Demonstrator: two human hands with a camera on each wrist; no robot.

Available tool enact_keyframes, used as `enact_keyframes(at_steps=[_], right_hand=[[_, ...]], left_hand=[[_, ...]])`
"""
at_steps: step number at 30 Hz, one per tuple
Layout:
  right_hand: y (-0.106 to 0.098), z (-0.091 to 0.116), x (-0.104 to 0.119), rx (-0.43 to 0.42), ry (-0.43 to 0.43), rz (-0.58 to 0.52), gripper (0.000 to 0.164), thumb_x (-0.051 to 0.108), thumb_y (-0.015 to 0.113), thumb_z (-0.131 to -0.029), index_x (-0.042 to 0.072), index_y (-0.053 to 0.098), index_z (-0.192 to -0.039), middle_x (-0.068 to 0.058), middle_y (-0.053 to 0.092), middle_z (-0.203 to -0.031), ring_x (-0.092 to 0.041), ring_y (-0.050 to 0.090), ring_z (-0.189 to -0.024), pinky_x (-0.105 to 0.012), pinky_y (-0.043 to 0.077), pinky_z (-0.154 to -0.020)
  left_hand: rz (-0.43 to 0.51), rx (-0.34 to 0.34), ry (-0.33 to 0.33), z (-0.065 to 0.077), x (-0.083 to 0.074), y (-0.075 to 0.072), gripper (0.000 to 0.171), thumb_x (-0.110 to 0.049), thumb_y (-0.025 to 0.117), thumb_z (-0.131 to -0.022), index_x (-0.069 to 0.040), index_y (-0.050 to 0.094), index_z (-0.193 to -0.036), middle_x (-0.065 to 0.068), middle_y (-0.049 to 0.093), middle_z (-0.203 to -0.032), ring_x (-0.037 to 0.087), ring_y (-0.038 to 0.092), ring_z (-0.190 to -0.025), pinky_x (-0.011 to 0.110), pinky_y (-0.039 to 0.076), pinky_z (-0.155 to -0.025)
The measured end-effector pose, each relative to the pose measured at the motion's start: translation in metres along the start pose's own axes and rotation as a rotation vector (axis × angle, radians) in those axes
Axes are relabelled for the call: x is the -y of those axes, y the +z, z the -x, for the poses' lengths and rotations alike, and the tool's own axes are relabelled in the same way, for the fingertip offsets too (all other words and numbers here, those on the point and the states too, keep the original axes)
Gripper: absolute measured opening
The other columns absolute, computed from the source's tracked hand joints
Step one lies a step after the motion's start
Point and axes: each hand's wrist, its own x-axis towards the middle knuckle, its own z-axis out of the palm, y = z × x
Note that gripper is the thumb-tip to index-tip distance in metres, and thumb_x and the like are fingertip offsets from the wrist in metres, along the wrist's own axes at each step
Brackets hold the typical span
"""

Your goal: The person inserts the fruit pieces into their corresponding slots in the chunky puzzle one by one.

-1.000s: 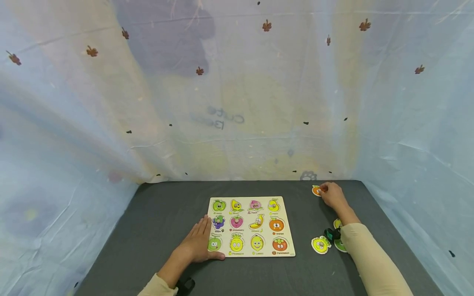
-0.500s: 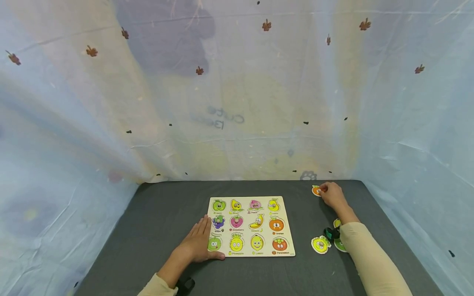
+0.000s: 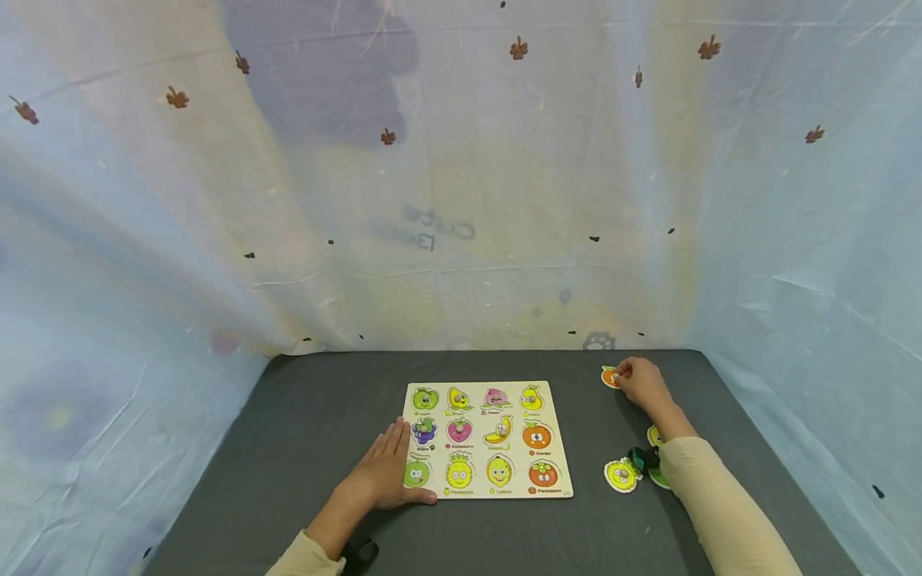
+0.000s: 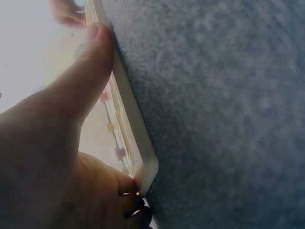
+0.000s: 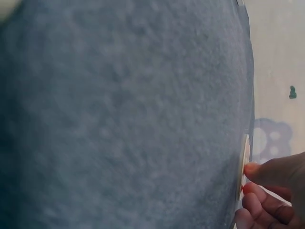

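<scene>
Right hand (image 3: 644, 386) pinches the flat, rounded orange puzzle piece (image 3: 608, 378) at the far right of the grainy gray cloth (image 3: 331, 408).
Left hand (image 3: 389, 470), fingers straight, rests along the pale, round-cornered fruit puzzle board (image 3: 479, 422); the piece sits slightly nearer the board than half a second ago.

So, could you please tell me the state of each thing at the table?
Puzzle board, flat on the table, pictures up.
Orange piece, pinched by the right hand.
Left hand, resting along the board's left edge.
Front yellow piece, loose, face up.
Rear yellow piece, partly hidden.
Green piece, partly hidden.
</scene>
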Motion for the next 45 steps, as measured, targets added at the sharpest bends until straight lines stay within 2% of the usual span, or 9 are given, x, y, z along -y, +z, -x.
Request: enact_keyframes(at_steps=[7, 16, 22, 33, 39, 45], right_hand=[[0.002, 0.007, 0.009, 0.005, -0.023, 0.027, 0.018, 0.012, 0.069, -0.103, -0.006, 0.07, -0.108, -0.02, 0.068, -0.099, -0.034, 0.065, -0.087, -0.054, 0.054, -0.079], [0.004, 0.012, 0.017, 0.02, -0.093, 0.027, 0.017, 0.011, 0.071, -0.103, -0.006, 0.07, -0.107, -0.019, 0.066, -0.098, -0.034, 0.064, -0.089, -0.053, 0.055, -0.082], [0.006, 0.016, 0.027, -0.011, -0.147, 0.032, 0.016, 0.013, 0.073, -0.101, -0.002, 0.072, -0.104, -0.016, 0.065, -0.096, -0.031, 0.063, -0.086, -0.052, 0.054, -0.079], [0.01, 0.032, 0.05, -0.03, -0.224, 0.019, 0.012, 0.01, 0.076, -0.099, -0.001, 0.072, -0.101, -0.011, 0.063, -0.089, -0.023, 0.057, -0.077, -0.041, 0.05, -0.069], [0.014, 0.041, 0.06, -0.018, -0.227, 0.013, 0.011, 0.011, 0.077, -0.099, 0.001, 0.072, -0.1, -0.01, 0.061, -0.09, -0.021, 0.055, -0.076, -0.039, 0.048, -0.068], [0.015, 0.049, 0.071, 0.012, -0.23, 0.01, 0.009, 0.013, 0.077, -0.1, 0.004, 0.073, -0.102, -0.007, 0.06, -0.091, -0.019, 0.055, -0.077, -0.037, 0.047, -0.068]], left_hand=[[0.009, -0.007, 0.002, 0.001, -0.001, 0.0, 0.136, -0.068, 0.088, -0.078, 0.008, 0.019, -0.168, 0.027, 0.013, -0.177, 0.044, 0.017, -0.163, 0.057, 0.019, -0.132], [0.047, 0.001, 0.028, 0.002, 0.001, 0.0, 0.139, -0.072, 0.086, -0.077, 0.009, 0.017, -0.167, 0.028, 0.012, -0.176, 0.045, 0.016, -0.163, 0.059, 0.016, -0.132], [0.029, -0.005, 0.012, 0.002, 0.0, -0.001, 0.137, -0.069, 0.088, -0.078, 0.008, 0.019, -0.167, 0.027, 0.014, -0.176, 0.044, 0.018, -0.163, 0.057, 0.019, -0.132], [0.014, 0.014, 0.013, -0.003, 0.005, 0.006, 0.14, -0.075, 0.084, -0.078, 0.004, 0.013, -0.17, 0.025, 0.008, -0.178, 0.042, 0.012, -0.165, 0.056, 0.013, -0.134], [0.025, 0.0, 0.014, 0.0, 0.001, 0.002, 0.138, -0.071, 0.087, -0.077, 0.007, 0.019, -0.168, 0.027, 0.013, -0.177, 0.044, 0.017, -0.163, 0.057, 0.019, -0.132], [0.047, -0.002, 0.028, 0.0, 0.003, 0.002, 0.14, -0.073, 0.086, -0.076, 0.008, 0.017, -0.167, 0.028, 0.012, -0.176, 0.045, 0.016, -0.163, 0.059, 0.017, -0.132]])
